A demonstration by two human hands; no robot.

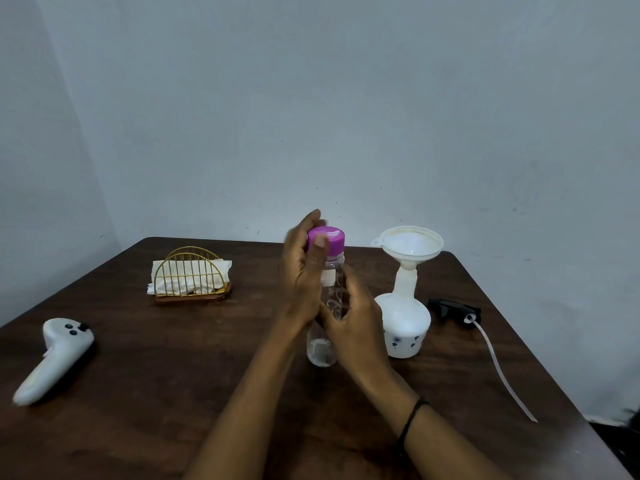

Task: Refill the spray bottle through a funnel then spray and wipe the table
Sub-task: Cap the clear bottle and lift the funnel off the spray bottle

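Both forearms reach up from the bottom of the frame and meet at a clear water bottle (329,306) standing upright on the dark wooden counter (173,393) at the frame's centre. The left hand (301,275) is raised with its thumb and fingers curled around the bottle's purple cap (329,239), gripping it. The right hand (353,317), with a dark band at the wrist, wraps its fingers around the bottle's middle and holds it steady. The bottle looks nearly empty, with only a little clear liquid showing near its base.

Just right of the bottle stands the white spray bottle (403,327), its head off, with a white funnel (410,244) seated upright in its neck. How full it is cannot be told through its opaque wall. The black spray head (453,310) lies on the counter further right, its long tube trailing toward the lower right.

At centre left, a gold wire holder (190,275) carries white paper napkins (162,271). A white handheld controller (55,355) lies at the left edge.
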